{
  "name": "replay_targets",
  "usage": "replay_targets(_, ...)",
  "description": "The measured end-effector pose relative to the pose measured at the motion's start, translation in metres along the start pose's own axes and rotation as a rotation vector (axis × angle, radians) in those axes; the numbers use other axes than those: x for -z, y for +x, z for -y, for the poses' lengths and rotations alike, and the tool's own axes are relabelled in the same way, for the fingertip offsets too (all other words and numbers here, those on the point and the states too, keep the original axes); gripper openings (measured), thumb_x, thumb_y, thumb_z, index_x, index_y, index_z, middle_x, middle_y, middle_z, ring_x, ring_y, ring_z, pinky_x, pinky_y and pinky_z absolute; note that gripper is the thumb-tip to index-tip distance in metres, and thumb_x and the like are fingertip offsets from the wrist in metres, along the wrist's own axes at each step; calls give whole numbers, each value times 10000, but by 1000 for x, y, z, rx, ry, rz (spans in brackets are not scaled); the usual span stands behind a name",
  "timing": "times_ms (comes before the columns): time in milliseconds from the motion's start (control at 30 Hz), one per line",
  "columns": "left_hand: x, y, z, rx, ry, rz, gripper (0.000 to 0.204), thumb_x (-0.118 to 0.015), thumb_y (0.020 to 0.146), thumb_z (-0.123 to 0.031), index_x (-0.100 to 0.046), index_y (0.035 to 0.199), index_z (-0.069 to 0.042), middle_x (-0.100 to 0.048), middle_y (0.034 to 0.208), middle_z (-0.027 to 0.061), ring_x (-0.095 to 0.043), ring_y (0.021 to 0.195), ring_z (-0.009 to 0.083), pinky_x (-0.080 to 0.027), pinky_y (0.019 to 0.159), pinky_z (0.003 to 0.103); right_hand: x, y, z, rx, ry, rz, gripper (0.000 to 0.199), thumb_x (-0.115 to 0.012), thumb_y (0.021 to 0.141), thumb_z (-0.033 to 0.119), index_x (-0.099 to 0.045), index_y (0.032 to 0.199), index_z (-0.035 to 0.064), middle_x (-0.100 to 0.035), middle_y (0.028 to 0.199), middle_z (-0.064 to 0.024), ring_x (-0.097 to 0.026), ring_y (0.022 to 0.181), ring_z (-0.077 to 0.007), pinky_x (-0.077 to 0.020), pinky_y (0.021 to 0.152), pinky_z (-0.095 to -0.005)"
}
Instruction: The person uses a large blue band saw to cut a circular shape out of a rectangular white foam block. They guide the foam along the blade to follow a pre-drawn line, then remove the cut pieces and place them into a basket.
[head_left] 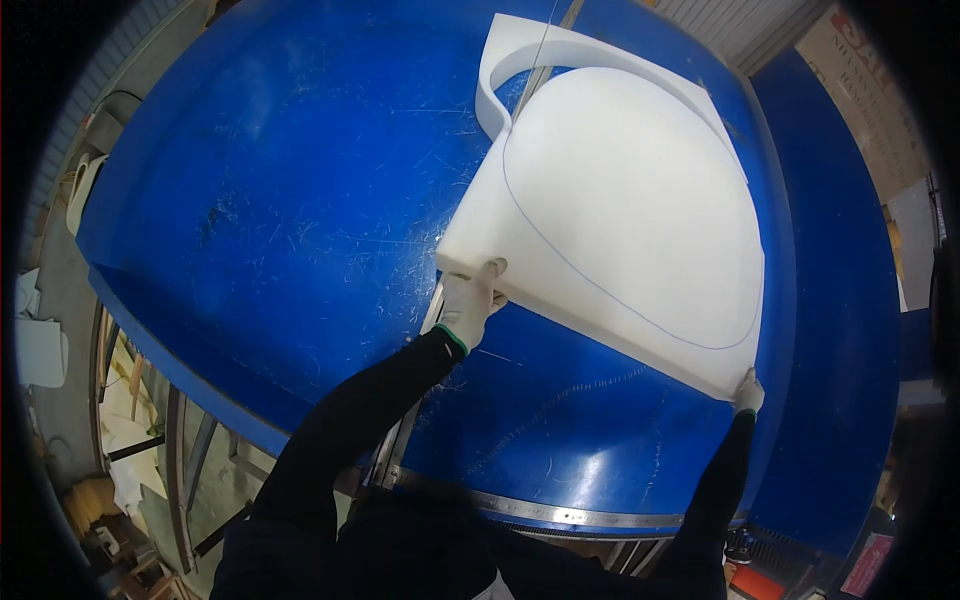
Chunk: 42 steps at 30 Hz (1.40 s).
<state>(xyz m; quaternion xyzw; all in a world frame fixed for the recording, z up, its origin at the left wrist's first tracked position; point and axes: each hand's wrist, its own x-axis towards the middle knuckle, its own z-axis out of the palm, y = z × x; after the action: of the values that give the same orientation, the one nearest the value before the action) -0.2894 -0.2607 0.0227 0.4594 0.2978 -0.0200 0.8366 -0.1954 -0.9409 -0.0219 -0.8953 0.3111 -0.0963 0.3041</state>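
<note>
A thick white foam slab (pixel 630 190) lies on the blue table, its far side cut to a rounded outline and a blue curved line drawn across its face. My left hand (pixel 470 302), in a white glove with a green cuff, grips the slab's near left corner, thumb on top and fingers at the edge. At the near right corner, my right hand (pixel 748 391), gloved alike, holds the slab with its fingers partly hidden. Beyond the slab stands a curved white foam offcut (pixel 620 58), which follows the rounded edge. A thin wire (pixel 545 42) passes in front of the offcut.
The scratched blue tabletop (pixel 270 190) spreads far to the left. A metal slot (pixel 405 425) runs across it toward the wire. A metal ruler strip (pixel 590 516) lines the near edge. Foam scraps (pixel 130 440) lie below left; a printed board (pixel 865 100) leans at upper right.
</note>
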Motion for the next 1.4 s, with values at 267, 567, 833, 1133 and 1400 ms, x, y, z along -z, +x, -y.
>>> replay_targets(267,11,6,1,-25,16,-24,516,-689,950,-292,-523,1307,42,-602,1238,201,-668,1092,305,-555,1018,457,-10,-38,27,100,-150,-32,569,-512,1026,469,-731,1061,-55,-751,920,-188,-718,824,-306,-551,755,-414)
replay_targets(567,7,10,-4,-12,10,-64,505,-698,933,-285,-549,1268,63,-623,1203,213,-691,1056,310,-580,984,450,-3,-33,3,10,-35,-31,545,-521,1028,472,-732,1082,-28,-753,934,-176,-718,811,-313,-557,753,-418)
replay_targets(833,18,17,-8,-10,19,-106,474,-719,911,-270,-574,1229,50,-639,1148,184,-699,999,287,-599,934,435,-11,-77,26,-114,128,26,521,-538,1025,465,-725,1069,-18,-738,916,-146,-704,759,-261,-569,625,-402)
replay_targets(1133,11,20,-10,-60,-15,-148,445,-766,855,-275,-624,1099,69,-674,971,142,-675,778,224,-598,743,391,4,-86,15,37,-5,-45,492,-550,1024,449,-719,984,-11,-673,748,-102,-657,667,-234,-543,554,-395)
replay_targets(1400,16,21,-20,-42,47,-127,532,-742,880,-322,-582,1200,71,-645,1122,201,-697,979,297,-604,903,438,7,-116,21,-92,84,-30,470,-554,1027,428,-712,991,-13,-682,767,-92,-648,649,-215,-528,545,-383)
